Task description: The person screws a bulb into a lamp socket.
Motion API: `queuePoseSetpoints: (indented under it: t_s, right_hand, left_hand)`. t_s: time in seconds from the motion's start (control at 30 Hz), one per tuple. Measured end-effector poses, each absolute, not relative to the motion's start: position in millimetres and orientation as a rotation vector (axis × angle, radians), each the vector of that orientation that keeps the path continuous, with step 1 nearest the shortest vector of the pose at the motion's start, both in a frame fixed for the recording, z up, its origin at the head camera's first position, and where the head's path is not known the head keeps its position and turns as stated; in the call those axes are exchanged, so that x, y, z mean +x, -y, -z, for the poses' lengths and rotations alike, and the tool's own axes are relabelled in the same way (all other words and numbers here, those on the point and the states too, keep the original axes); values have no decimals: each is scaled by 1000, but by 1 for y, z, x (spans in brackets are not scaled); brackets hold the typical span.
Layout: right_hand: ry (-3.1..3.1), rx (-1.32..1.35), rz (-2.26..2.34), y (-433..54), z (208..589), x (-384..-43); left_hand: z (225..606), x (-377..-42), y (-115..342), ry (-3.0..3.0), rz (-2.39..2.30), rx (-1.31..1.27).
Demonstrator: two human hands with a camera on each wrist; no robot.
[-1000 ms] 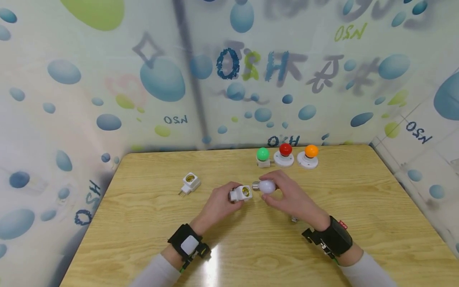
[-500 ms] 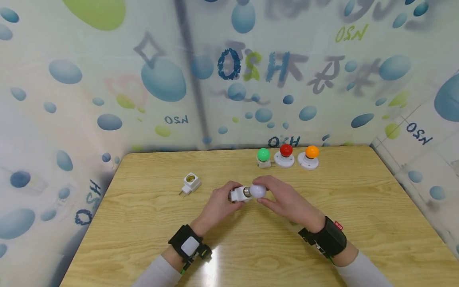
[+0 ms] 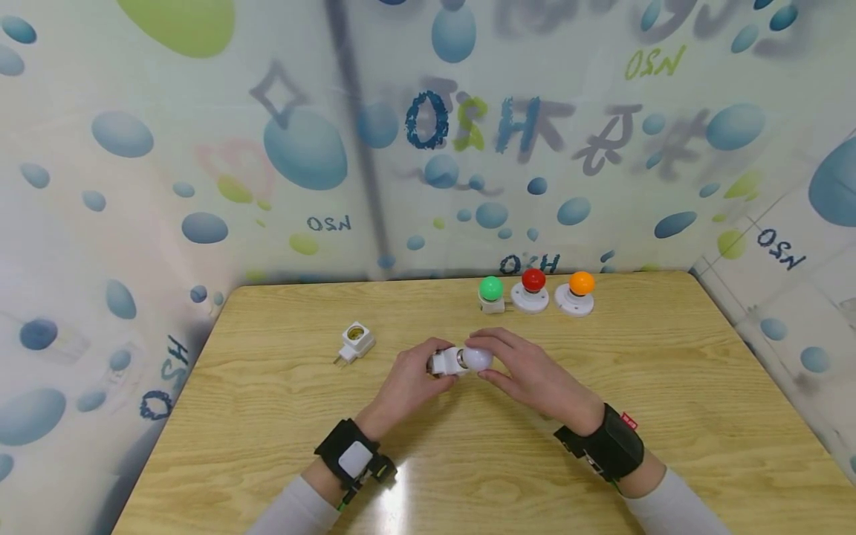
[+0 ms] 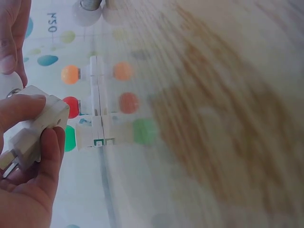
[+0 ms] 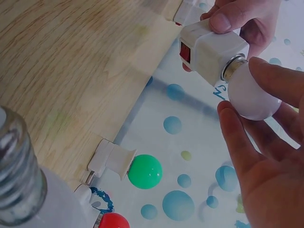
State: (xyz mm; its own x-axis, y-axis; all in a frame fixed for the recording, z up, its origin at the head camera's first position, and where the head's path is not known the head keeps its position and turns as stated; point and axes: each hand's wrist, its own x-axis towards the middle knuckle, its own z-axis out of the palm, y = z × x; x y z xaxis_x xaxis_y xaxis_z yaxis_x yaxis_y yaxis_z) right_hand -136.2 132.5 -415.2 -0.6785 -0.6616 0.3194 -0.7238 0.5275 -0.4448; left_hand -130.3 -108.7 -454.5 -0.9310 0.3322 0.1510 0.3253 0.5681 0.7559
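In the head view my left hand grips a white plug-in lamp socket above the middle of the table. The right wrist view shows a red switch on the socket's side, and its metal prongs stick out in the left wrist view. My right hand holds a white light bulb by its round glass. The bulb's metal screw base sits partly inside the socket's mouth, so its lower threads are hidden.
A second white socket lies to the left. At the back stand holders with green, red and orange bulbs. Another white bulb lies close to the right wrist camera. A patterned sheet borders the wooden table.
My right hand has moved left and slightly down, bringing the bulb from beside the socket into its mouth. The left hand has stayed in place with the socket.
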Motion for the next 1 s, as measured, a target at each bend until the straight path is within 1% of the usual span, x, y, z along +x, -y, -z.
queuePoseSetpoints:
  t_s: [0.23, 0.67, 0.87, 1.0]
  right_hand:
    - [2626, 1203, -878, -133, 414, -137]
    - [2613, 1275, -860, -138, 411, -136]
    - [2628, 1170, -903, -139, 410, -134]
    - [2639, 1076, -846, -138, 410, -134]
  left_hand:
    - [453, -129, 109, -2750, -1376, 587]
    - [448, -128, 111, -2754, -1363, 663]
    - [446, -125, 109, -2763, -1387, 701]
    - [447, -124, 107, -2776, -1390, 727]
